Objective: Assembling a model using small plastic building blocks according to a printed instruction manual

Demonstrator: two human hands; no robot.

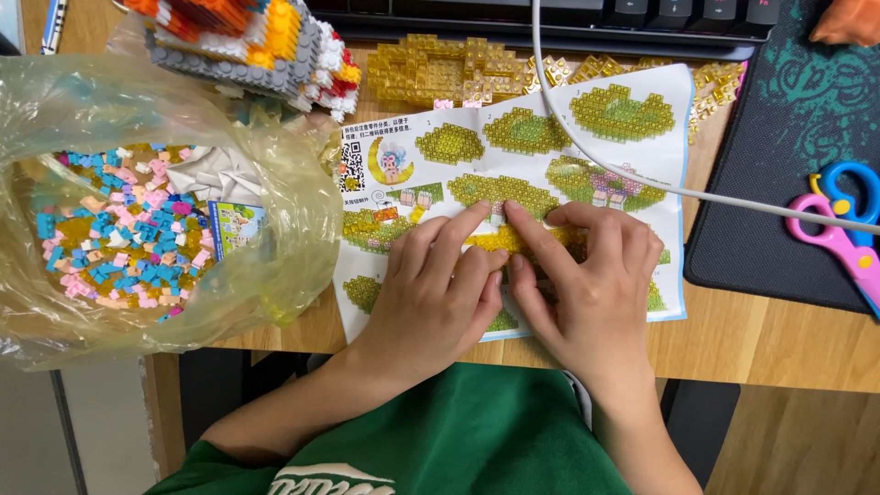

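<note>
Head view: wooden desk (779,339), black mat (779,211).

A translucent yellow brick strip (518,240) is pinched between the left hand (438,291) and right hand (587,284). Beneath them, a white instruction sheet (550,156) edged in light blue is printed with yellow-green figures. At nine o'clock, pink, blue and amber pieces are seen inside a clear yellowish plastic bag (137,211). At three o'clock, pink-and-blue scissors (848,229) lie on a black mat (788,183) patterned in teal. At twelve o'clock, more transparent yellow bricks (458,69) are piled.
</note>
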